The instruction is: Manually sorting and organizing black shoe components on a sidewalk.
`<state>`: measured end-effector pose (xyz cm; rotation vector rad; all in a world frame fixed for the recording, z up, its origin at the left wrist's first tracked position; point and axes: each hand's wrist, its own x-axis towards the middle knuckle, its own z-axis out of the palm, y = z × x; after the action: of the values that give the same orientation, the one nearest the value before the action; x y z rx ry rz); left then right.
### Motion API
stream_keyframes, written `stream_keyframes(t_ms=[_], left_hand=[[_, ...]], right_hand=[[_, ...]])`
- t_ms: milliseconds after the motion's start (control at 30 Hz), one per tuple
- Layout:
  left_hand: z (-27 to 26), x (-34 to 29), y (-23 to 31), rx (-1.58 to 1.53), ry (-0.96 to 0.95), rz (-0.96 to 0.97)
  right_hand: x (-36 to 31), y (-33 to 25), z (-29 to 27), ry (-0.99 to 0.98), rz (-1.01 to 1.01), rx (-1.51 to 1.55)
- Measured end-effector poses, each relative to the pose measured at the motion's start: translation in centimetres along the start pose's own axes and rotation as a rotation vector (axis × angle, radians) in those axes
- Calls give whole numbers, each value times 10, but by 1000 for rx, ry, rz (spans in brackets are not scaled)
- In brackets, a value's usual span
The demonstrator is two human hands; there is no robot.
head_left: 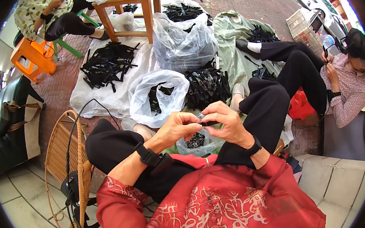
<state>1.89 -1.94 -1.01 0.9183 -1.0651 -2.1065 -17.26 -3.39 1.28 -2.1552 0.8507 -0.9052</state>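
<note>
In front of my lap, my left hand and my right hand meet with fingertips pinched together. Between them is a small, narrow black piece, mostly covered by the fingers; its exact kind is too small to tell. Just below my hands sits a clear plastic bag holding many small dark ring-like parts. Beyond them a white plastic bag stands with its mouth spread, black pieces inside. To its right lies a dense heap of black strap-like pieces.
Another heap of black strips lies on a white sheet. A wooden stool stands behind a large clear bag. At my left is a wicker chair with cables. Co-workers sit at far left and right.
</note>
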Motion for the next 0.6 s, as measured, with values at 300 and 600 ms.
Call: stream_keyframes(t_ms=[300, 600], left_hand=[[1, -5, -8, -351, -114, -23], [7, -12, -4, -534, -244, 12]], right_hand=[[0, -11, -11, -39, 47, 171], [-8, -22, -13, -49, 344, 456]])
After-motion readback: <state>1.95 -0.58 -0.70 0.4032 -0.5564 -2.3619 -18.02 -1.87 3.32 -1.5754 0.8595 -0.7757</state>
